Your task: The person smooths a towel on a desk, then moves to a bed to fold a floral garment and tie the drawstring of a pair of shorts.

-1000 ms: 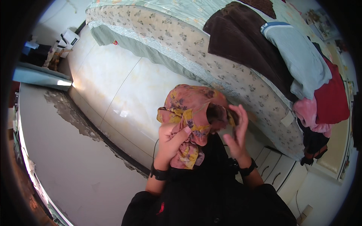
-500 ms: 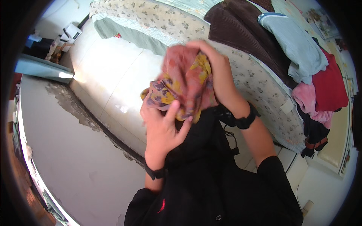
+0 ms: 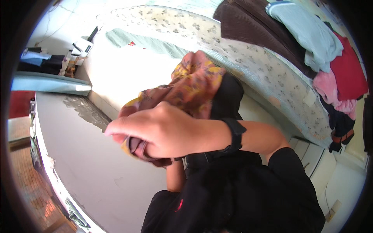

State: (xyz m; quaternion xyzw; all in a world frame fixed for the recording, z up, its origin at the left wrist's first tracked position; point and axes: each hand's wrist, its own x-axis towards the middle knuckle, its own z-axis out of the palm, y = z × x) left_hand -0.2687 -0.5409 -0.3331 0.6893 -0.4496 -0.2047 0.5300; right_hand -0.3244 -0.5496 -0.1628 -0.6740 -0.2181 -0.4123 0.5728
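A thin floral cloth (image 3: 198, 87) in rust-pink with yellow and dark patches is stretched out in front of my body, bunched at its near left end. My right hand (image 3: 165, 128) reaches across to the left and is closed round that bunched end, where some folds poke out below the fingers. Of my left arm only the forearm (image 3: 176, 176) shows. My left hand is hidden behind the right hand and the cloth, so its fingers cannot be seen. The cloth's far end lies over my black-clothed knee (image 3: 229, 95).
A bed with a patterned side (image 3: 268, 77) runs along the far right. On it lie brown trousers (image 3: 256, 29), a light blue garment (image 3: 307, 35), a red garment (image 3: 349, 72) and a pink one (image 3: 328, 87). To the left stands a grey low wall (image 3: 101, 167) with crumbling plaster.
My right hand has swung from the cloth's far right side to its near left end. The cloth has gone from a bunch to a longer spread. My left hand has dropped out of sight.
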